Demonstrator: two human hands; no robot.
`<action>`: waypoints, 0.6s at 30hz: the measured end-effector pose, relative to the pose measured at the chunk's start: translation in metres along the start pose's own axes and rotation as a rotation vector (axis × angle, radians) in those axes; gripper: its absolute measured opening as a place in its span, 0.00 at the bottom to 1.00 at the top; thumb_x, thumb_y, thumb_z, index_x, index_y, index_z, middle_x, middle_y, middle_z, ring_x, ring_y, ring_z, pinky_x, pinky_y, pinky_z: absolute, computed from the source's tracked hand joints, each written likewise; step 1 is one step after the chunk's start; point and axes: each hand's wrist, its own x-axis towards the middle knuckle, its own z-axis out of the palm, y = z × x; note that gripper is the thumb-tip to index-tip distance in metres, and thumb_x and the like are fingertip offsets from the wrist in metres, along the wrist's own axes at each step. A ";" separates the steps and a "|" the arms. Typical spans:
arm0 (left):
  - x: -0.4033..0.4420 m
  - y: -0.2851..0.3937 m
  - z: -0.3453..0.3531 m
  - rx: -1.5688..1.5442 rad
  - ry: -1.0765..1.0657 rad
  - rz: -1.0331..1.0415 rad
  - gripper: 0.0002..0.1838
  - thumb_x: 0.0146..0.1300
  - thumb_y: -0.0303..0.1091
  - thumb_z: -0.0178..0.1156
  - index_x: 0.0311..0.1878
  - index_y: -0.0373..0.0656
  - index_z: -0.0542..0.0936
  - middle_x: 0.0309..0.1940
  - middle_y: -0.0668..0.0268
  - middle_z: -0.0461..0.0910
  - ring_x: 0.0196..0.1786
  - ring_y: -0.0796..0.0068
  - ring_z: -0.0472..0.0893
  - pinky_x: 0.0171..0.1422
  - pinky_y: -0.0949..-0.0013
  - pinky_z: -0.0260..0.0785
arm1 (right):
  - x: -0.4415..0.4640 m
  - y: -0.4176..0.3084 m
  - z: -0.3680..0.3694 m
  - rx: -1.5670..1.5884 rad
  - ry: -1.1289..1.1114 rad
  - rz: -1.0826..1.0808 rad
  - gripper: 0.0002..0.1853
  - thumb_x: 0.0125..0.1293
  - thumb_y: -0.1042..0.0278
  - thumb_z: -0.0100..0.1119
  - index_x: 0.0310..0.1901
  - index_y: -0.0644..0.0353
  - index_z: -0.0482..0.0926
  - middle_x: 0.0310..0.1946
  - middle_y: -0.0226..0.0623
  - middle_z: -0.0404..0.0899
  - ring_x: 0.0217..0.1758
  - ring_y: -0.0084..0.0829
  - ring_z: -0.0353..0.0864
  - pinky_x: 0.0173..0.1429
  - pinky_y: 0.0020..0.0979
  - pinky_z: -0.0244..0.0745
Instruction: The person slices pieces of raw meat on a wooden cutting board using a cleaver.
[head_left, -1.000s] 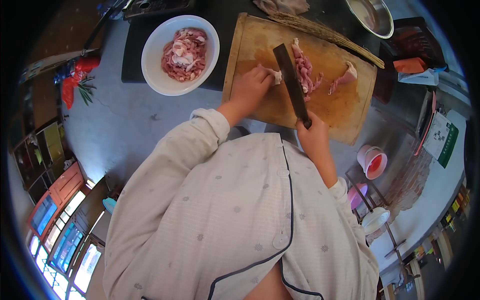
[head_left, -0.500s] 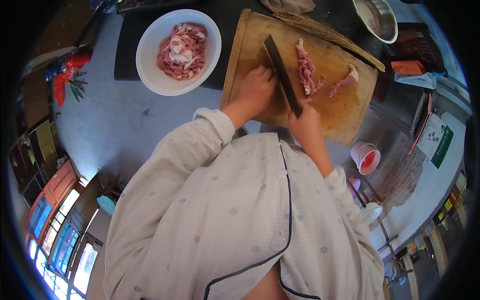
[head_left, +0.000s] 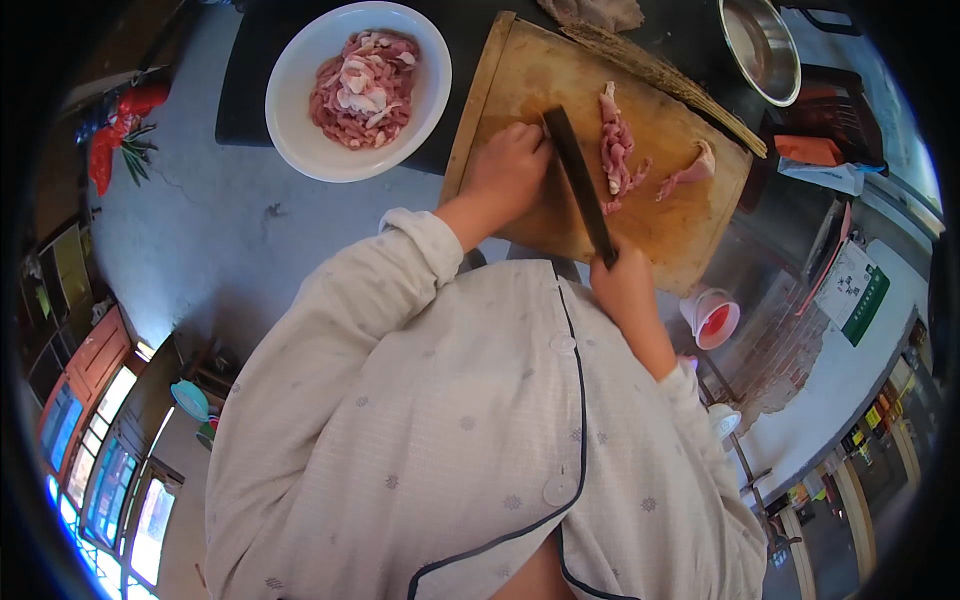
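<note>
My right hand (head_left: 625,284) is wrapped round the handle of a kitchen knife (head_left: 578,172), whose dark blade is seen nearly edge-on over the wooden cutting board (head_left: 545,60). Left of the blade, my left hand (head_left: 511,168) rests on the board with its fingers curled and their tips close to the knife. Whatever lies under those fingers is hidden. To the right of the blade lies a strip of raw meat (head_left: 617,145), cut into pieces. Farther right is a smaller piece of meat (head_left: 690,172) with a pale end.
A white bowl (head_left: 285,110) of sliced raw meat stands at the board's left. A metal bowl (head_left: 760,50) is at the back right. Some dry plant stalks (head_left: 665,80) lie along the board's far edge. Below right is a pink bucket (head_left: 710,318).
The knife's handle end and my right hand have moved right and toward my body. My left hand stays curled at about the same spot on the board. The camera view has shifted slightly.
</note>
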 end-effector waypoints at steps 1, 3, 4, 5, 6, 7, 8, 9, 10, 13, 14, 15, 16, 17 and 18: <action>-0.001 0.001 0.000 -0.004 0.012 0.005 0.13 0.50 0.29 0.61 0.41 0.40 0.80 0.41 0.60 0.77 0.47 0.57 0.76 0.48 0.58 0.72 | 0.014 -0.009 0.003 -0.001 0.024 -0.034 0.12 0.58 0.72 0.57 0.42 0.66 0.82 0.32 0.62 0.80 0.39 0.59 0.81 0.44 0.46 0.77; 0.000 0.003 0.001 -0.004 0.040 0.015 0.13 0.50 0.29 0.62 0.41 0.41 0.80 0.41 0.60 0.77 0.47 0.57 0.76 0.48 0.57 0.72 | 0.057 -0.025 0.019 -0.001 0.137 -0.171 0.13 0.58 0.70 0.57 0.42 0.67 0.82 0.30 0.61 0.80 0.38 0.60 0.81 0.44 0.47 0.77; 0.000 0.000 0.001 -0.011 0.036 0.029 0.13 0.50 0.30 0.62 0.42 0.41 0.80 0.41 0.60 0.77 0.47 0.57 0.76 0.48 0.57 0.72 | 0.082 -0.034 0.021 0.002 0.101 -0.215 0.13 0.58 0.69 0.56 0.42 0.67 0.82 0.31 0.61 0.80 0.38 0.60 0.81 0.44 0.47 0.77; -0.001 -0.003 0.002 -0.025 0.027 0.044 0.14 0.50 0.30 0.62 0.42 0.41 0.81 0.41 0.60 0.77 0.47 0.56 0.76 0.49 0.57 0.72 | 0.097 -0.042 0.020 0.003 0.065 -0.250 0.13 0.58 0.69 0.56 0.42 0.67 0.82 0.31 0.60 0.80 0.38 0.60 0.81 0.44 0.48 0.77; -0.003 -0.003 0.004 -0.042 0.018 0.061 0.14 0.50 0.30 0.62 0.42 0.41 0.81 0.41 0.60 0.77 0.47 0.56 0.76 0.49 0.57 0.72 | 0.102 -0.051 0.017 -0.015 0.041 -0.206 0.13 0.58 0.68 0.56 0.42 0.66 0.82 0.31 0.60 0.80 0.39 0.60 0.81 0.44 0.48 0.77; -0.004 -0.004 0.003 -0.052 0.000 0.043 0.14 0.50 0.30 0.62 0.42 0.42 0.81 0.41 0.60 0.77 0.47 0.56 0.76 0.49 0.57 0.72 | 0.107 -0.061 0.013 -0.035 0.019 -0.167 0.13 0.59 0.68 0.55 0.42 0.66 0.82 0.31 0.60 0.80 0.39 0.60 0.81 0.44 0.48 0.77; -0.005 -0.006 0.002 -0.062 -0.018 0.026 0.14 0.50 0.29 0.62 0.42 0.42 0.81 0.41 0.60 0.77 0.47 0.56 0.76 0.49 0.57 0.72 | 0.108 -0.066 0.011 -0.054 -0.001 -0.126 0.13 0.59 0.68 0.55 0.41 0.66 0.82 0.31 0.59 0.80 0.39 0.60 0.80 0.44 0.48 0.77; -0.006 -0.006 0.001 -0.073 -0.037 0.009 0.14 0.51 0.29 0.62 0.43 0.42 0.81 0.41 0.60 0.77 0.47 0.55 0.76 0.49 0.57 0.72 | 0.099 -0.060 0.010 -0.028 0.034 -0.173 0.13 0.59 0.68 0.55 0.41 0.66 0.82 0.31 0.59 0.80 0.38 0.60 0.81 0.43 0.48 0.77; -0.006 -0.004 0.000 -0.063 -0.025 -0.008 0.13 0.51 0.29 0.62 0.42 0.42 0.81 0.41 0.60 0.77 0.47 0.55 0.76 0.49 0.57 0.72 | 0.083 -0.049 0.009 -0.005 0.068 -0.224 0.12 0.59 0.69 0.55 0.40 0.66 0.82 0.31 0.59 0.80 0.38 0.59 0.81 0.43 0.48 0.77; -0.004 -0.002 0.000 -0.063 0.038 -0.035 0.11 0.50 0.28 0.62 0.39 0.42 0.81 0.39 0.60 0.77 0.45 0.55 0.76 0.47 0.56 0.71 | 0.027 0.001 0.008 -0.001 0.088 -0.194 0.11 0.59 0.71 0.55 0.40 0.67 0.82 0.30 0.59 0.80 0.36 0.57 0.82 0.41 0.46 0.76; -0.003 -0.003 0.002 -0.083 0.069 -0.023 0.09 0.49 0.28 0.62 0.37 0.42 0.80 0.38 0.61 0.76 0.44 0.56 0.76 0.47 0.56 0.71 | 0.008 0.013 0.004 -0.001 0.047 -0.121 0.11 0.59 0.72 0.56 0.40 0.67 0.82 0.29 0.59 0.80 0.35 0.57 0.82 0.40 0.45 0.76; -0.002 -0.004 0.002 -0.100 0.100 -0.008 0.08 0.48 0.28 0.62 0.34 0.42 0.80 0.37 0.61 0.76 0.44 0.56 0.75 0.46 0.56 0.71 | -0.004 0.019 0.002 0.001 0.007 -0.047 0.10 0.60 0.72 0.57 0.41 0.67 0.81 0.29 0.59 0.79 0.34 0.56 0.83 0.39 0.44 0.76; -0.002 -0.005 0.000 -0.094 0.072 0.007 0.08 0.48 0.28 0.62 0.34 0.42 0.80 0.37 0.61 0.76 0.43 0.56 0.75 0.46 0.57 0.70 | -0.007 0.020 0.005 0.004 0.003 -0.013 0.12 0.59 0.72 0.57 0.42 0.67 0.82 0.30 0.60 0.80 0.36 0.56 0.83 0.41 0.45 0.76; -0.004 -0.004 -0.003 -0.088 0.044 0.024 0.08 0.48 0.27 0.62 0.34 0.42 0.80 0.36 0.61 0.75 0.43 0.57 0.75 0.46 0.57 0.70 | -0.010 0.020 0.007 0.007 0.000 0.023 0.13 0.58 0.72 0.57 0.43 0.67 0.82 0.32 0.61 0.81 0.39 0.57 0.83 0.43 0.45 0.77; -0.006 -0.003 -0.005 -0.081 0.016 0.043 0.08 0.49 0.27 0.62 0.34 0.43 0.79 0.36 0.61 0.75 0.43 0.57 0.75 0.46 0.57 0.70 | -0.011 0.020 0.009 0.011 -0.002 0.059 0.15 0.56 0.73 0.58 0.45 0.67 0.82 0.34 0.62 0.81 0.41 0.58 0.83 0.45 0.45 0.78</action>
